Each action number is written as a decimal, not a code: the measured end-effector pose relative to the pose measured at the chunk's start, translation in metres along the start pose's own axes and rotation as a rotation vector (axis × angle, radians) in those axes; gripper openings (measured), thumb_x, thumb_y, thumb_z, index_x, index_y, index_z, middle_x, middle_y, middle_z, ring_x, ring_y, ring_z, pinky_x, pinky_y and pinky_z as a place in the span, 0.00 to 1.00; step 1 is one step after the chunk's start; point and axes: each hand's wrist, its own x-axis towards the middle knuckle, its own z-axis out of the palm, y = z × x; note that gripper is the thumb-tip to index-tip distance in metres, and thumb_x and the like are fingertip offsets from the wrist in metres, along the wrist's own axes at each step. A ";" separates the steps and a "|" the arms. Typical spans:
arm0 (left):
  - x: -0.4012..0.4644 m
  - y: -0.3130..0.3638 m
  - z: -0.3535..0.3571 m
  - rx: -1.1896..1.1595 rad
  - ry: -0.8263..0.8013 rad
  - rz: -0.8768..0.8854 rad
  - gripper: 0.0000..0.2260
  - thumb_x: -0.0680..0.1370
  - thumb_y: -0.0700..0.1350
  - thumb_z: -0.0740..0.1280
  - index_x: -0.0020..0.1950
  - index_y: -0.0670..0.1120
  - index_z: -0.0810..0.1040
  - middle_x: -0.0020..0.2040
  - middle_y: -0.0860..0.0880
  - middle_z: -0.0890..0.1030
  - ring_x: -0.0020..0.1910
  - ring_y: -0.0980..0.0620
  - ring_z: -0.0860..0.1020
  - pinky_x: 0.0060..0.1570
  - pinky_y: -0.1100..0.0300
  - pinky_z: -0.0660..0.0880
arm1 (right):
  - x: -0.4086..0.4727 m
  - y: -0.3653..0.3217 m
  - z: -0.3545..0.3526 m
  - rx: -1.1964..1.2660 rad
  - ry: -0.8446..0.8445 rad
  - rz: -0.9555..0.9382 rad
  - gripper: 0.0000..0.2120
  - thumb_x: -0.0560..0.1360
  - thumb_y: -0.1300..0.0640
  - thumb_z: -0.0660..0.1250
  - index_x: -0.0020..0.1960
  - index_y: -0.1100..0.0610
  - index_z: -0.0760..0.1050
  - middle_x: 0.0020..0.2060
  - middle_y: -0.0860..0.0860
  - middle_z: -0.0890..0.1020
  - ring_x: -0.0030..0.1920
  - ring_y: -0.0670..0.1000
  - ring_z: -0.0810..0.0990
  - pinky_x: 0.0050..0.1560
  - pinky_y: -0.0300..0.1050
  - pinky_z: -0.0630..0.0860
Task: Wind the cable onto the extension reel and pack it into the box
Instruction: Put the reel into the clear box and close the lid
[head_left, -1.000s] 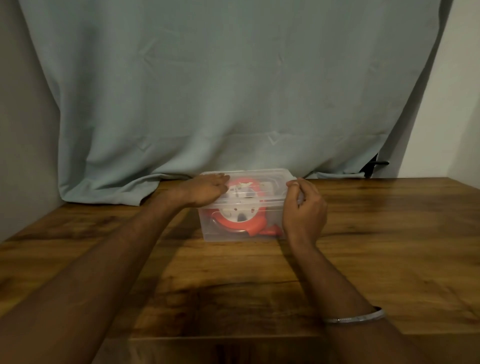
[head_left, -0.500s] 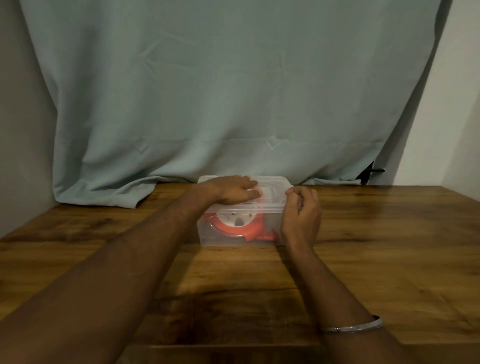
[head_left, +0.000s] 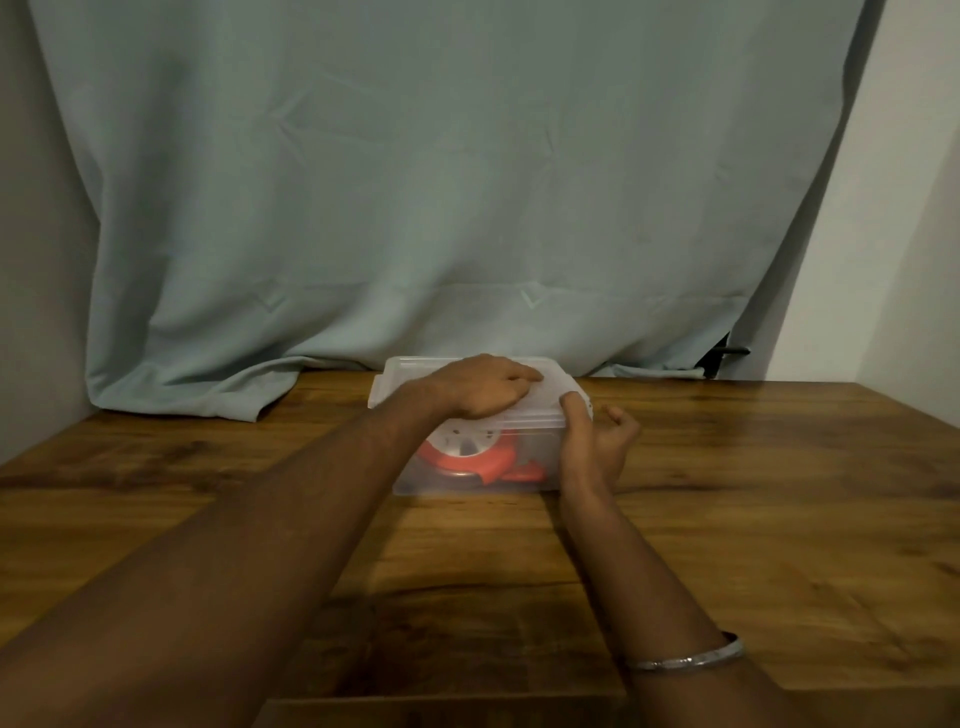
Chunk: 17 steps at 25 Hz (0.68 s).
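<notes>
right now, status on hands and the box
Left hand flat on lid. Right hand at box right end. Reel inside. Nothing blocking.

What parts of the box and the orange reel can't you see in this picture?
Head view only:
- Lid middle: covered by the left hand, so whether it has clicked shut is unclear.
- Box right end: hidden behind the right hand.
- Orange reel: top hidden by the left wrist, the rest blurred by cloudy plastic; its cable can't be made out.
- Dark thing by the curtain: too small to identify.
</notes>
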 end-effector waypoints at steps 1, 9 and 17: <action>-0.005 -0.004 -0.001 0.027 0.073 -0.015 0.20 0.83 0.53 0.54 0.74 0.54 0.70 0.74 0.51 0.70 0.71 0.49 0.69 0.70 0.50 0.66 | 0.000 0.000 0.001 0.028 0.013 -0.042 0.30 0.76 0.52 0.73 0.73 0.54 0.64 0.52 0.52 0.77 0.43 0.49 0.78 0.33 0.41 0.70; -0.019 -0.021 -0.001 0.119 0.101 -0.038 0.21 0.81 0.58 0.58 0.73 0.56 0.71 0.73 0.51 0.73 0.70 0.47 0.71 0.69 0.50 0.66 | 0.008 0.007 0.006 0.133 -0.053 -0.180 0.20 0.76 0.64 0.70 0.68 0.58 0.79 0.55 0.53 0.85 0.46 0.44 0.83 0.39 0.32 0.80; -0.021 -0.019 0.001 0.160 0.112 -0.036 0.21 0.81 0.57 0.57 0.73 0.55 0.71 0.72 0.50 0.74 0.68 0.48 0.72 0.66 0.51 0.67 | 0.016 0.008 0.004 -0.074 -0.008 -0.337 0.19 0.76 0.63 0.69 0.67 0.58 0.82 0.58 0.51 0.86 0.57 0.51 0.84 0.43 0.25 0.78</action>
